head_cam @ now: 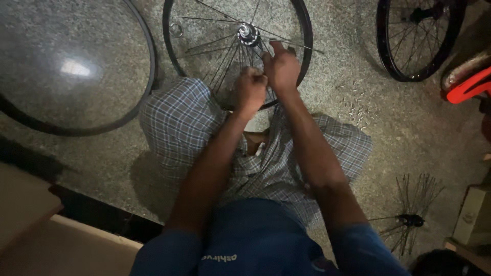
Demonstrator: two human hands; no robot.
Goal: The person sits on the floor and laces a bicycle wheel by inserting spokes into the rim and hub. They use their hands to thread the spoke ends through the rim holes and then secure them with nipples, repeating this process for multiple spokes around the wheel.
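Observation:
A black bicycle wheel rim [306, 30] leans in front of me with a silver hub [248, 32] at its centre and thin spokes [217, 43] fanning out. My left hand [250, 92] is closed around a few spokes just inside the near edge of the rim. My right hand [281, 68] sits just above it, its fingers pinched on a spoke below the hub. Both forearms reach forward over my checked cloth-covered knees [179, 120].
A bare black rim [149, 61] lies on the speckled floor at left. Another spoked wheel [417, 38] stands at top right beside a red part [468, 87]. Small loose metal pieces [358, 105] are scattered right of my knee. A hub with loose spokes [411, 220] lies at lower right.

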